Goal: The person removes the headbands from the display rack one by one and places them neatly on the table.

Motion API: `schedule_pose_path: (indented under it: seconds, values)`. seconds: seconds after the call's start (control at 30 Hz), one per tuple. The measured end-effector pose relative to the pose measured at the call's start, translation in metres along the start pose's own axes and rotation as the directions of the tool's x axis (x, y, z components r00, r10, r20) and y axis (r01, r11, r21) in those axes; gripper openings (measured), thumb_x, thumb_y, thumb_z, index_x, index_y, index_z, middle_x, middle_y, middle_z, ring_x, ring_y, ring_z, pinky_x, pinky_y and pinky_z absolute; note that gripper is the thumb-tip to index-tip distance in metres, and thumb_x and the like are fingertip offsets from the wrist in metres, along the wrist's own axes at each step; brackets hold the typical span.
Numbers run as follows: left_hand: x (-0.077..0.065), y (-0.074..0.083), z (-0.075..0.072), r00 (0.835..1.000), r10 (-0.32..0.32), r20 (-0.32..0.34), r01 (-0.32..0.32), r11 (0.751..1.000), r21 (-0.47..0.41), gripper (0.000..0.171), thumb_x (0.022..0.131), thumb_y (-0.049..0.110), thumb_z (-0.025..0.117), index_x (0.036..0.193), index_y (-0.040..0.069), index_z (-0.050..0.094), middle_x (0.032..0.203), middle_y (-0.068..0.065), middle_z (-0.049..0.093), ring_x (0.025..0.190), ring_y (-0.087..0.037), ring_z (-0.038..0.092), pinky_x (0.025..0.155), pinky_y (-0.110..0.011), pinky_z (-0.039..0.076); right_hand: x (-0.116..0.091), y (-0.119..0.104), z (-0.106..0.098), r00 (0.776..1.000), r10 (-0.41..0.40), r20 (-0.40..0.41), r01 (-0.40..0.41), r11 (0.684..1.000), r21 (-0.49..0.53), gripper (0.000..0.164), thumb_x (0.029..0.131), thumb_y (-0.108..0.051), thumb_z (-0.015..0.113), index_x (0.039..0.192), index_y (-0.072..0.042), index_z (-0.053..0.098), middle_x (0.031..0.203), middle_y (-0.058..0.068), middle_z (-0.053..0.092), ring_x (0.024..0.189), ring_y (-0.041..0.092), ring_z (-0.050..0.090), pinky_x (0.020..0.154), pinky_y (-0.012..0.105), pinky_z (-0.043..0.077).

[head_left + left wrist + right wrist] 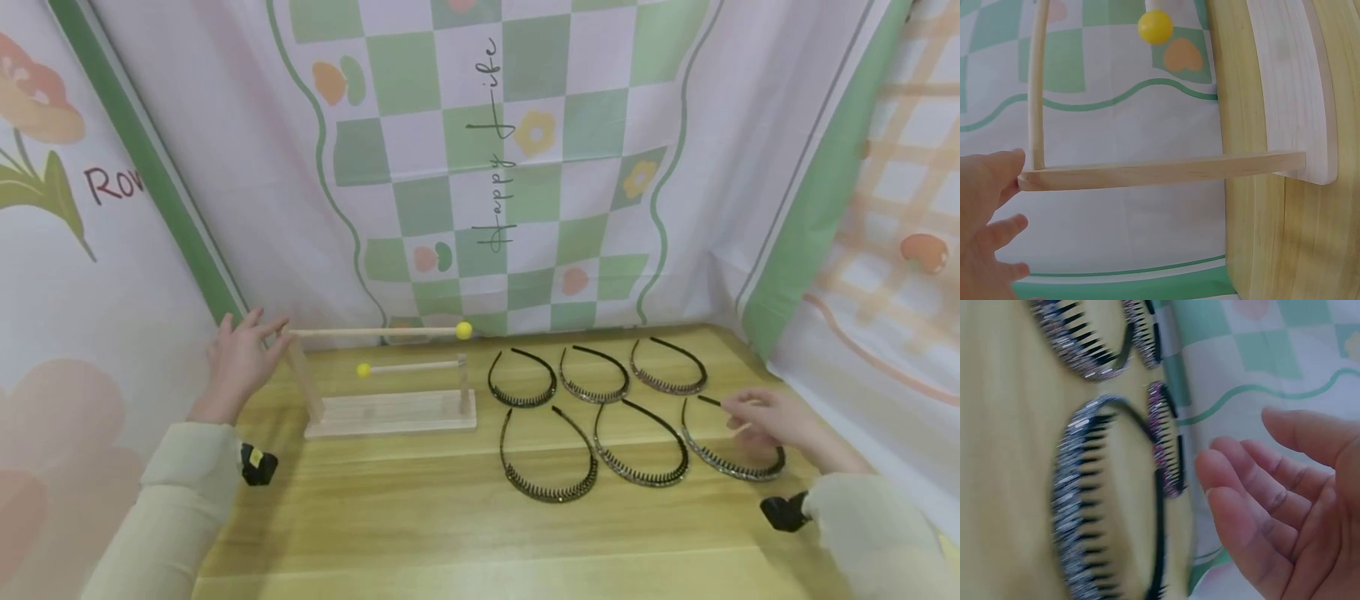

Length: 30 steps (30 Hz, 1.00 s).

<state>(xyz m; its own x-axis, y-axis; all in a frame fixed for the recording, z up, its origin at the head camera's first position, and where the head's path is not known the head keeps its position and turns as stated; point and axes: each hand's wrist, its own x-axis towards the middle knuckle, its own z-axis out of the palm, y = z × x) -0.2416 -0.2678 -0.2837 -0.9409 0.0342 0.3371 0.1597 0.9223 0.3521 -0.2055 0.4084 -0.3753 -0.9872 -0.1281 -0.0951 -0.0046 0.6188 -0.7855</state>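
Observation:
My left hand (243,358) holds the top end of the left post of a pale wooden rack (390,414), thumb and forefinger at the tip, other fingers spread. The rack has two bars with yellow end balls, and no headband hangs on them. My right hand (772,421) hovers over the front right headband (738,468), overlapping it in the head view. In the right wrist view its fingers (1235,519) are loosely bent around nothing, beside a silver glittery toothed headband (1069,500).
Several other toothed headbands lie in two rows right of the rack, among them a front left one (551,492) and a back right one (675,385). The wooden table (390,517) ends at a checked curtain (480,208) behind, with more printed cloth on both sides.

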Motion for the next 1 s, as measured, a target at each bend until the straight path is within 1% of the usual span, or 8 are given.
schedule_pose_path:
  seconds: [0.13,0.27,0.4,0.5,0.63,0.77,0.87,1.0]
  values:
    - [0.002,0.002,-0.002,1.0,-0.006,0.005,0.006,1.0,0.005,0.055,0.097,0.045,0.037,0.129,0.002,0.049,0.145,-0.028,0.019,0.128,-0.057,0.001,0.092,-0.075,0.007,0.011,-0.021,-0.005,0.998,-0.057,-0.036,0.056,0.998,-0.042,0.05,0.098,-0.023,0.045,0.118,0.022,0.036,0.092,0.023,0.062,0.075,0.028,0.064,0.064,0.037,0.055]
    - [0.004,0.004,-0.004,1.0,-0.001,-0.011,0.001,1.0,0.007,0.052,0.098,0.042,0.038,0.128,0.001,0.05,0.145,-0.027,0.02,0.128,-0.056,0.002,0.093,-0.074,0.005,0.022,-0.047,-0.009,0.99,-0.124,-0.068,0.116,0.987,-0.113,0.047,0.097,-0.023,0.047,0.118,0.019,0.039,0.098,0.029,0.059,0.078,0.029,0.063,0.064,0.035,0.055]
    - [0.009,0.009,-0.007,0.999,0.02,-0.025,-0.02,0.999,0.037,0.048,0.098,0.039,0.039,0.128,0.003,0.051,0.145,-0.027,0.021,0.127,-0.057,0.005,0.093,-0.074,0.005,0.032,-0.076,-0.011,0.98,-0.172,-0.102,0.149,0.968,-0.203,0.045,0.097,-0.026,0.048,0.117,0.014,0.044,0.103,0.03,0.057,0.08,0.029,0.062,0.062,0.032,0.055]
    - [0.014,0.015,-0.01,0.999,0.027,-0.022,-0.026,0.998,0.056,0.05,0.098,0.041,0.038,0.129,0.004,0.05,0.146,-0.025,0.021,0.128,-0.057,0.004,0.094,-0.073,0.005,0.037,-0.098,-0.013,0.973,-0.196,-0.125,0.159,0.954,-0.254,0.048,0.096,-0.032,0.048,0.118,0.011,0.046,0.108,0.031,0.055,0.086,0.033,0.059,0.063,0.032,0.055]
    - [0.021,0.023,-0.012,1.0,0.022,-0.015,-0.022,0.999,0.037,0.052,0.098,0.044,0.037,0.13,0.005,0.049,0.147,-0.025,0.019,0.129,-0.056,0.001,0.095,-0.072,0.002,0.046,-0.127,-0.014,0.969,-0.207,-0.133,0.162,0.945,-0.284,0.056,0.095,-0.041,0.047,0.121,0.008,0.045,0.115,0.03,0.052,0.095,0.038,0.055,0.07,0.037,0.054]
    - [0.029,0.031,-0.014,1.0,0.024,-0.006,-0.024,0.999,0.023,0.054,0.097,0.045,0.037,0.132,0.005,0.047,0.148,-0.024,0.017,0.129,-0.055,-0.002,0.095,-0.071,-0.003,0.056,-0.153,-0.012,0.974,-0.203,-0.098,0.158,0.925,-0.345,0.063,0.093,-0.048,0.046,0.125,0.006,0.043,0.119,0.03,0.049,0.099,0.041,0.052,0.076,0.049,0.049]
    - [0.035,0.038,-0.015,1.0,0.027,0.005,-0.027,0.999,0.032,0.056,0.096,0.047,0.037,0.134,0.006,0.045,0.148,-0.023,0.016,0.13,-0.054,-0.004,0.095,-0.071,-0.007,0.063,-0.17,-0.008,0.975,-0.209,-0.077,0.161,0.902,-0.4,0.063,0.093,-0.049,0.044,0.126,0.004,0.043,0.12,0.031,0.048,0.103,0.043,0.049,0.081,0.056,0.044]
    - [0.046,0.048,-0.016,0.999,0.014,0.045,-0.017,0.998,0.066,0.062,0.095,0.052,0.036,0.136,0.007,0.042,0.149,-0.021,0.014,0.13,-0.053,-0.007,0.094,-0.07,-0.01,0.072,-0.187,0.0,0.973,-0.217,-0.074,0.169,0.898,-0.407,0.059,0.094,-0.045,0.045,0.129,0.002,0.041,0.122,0.03,0.048,0.106,0.043,0.049,0.084,0.057,0.042]
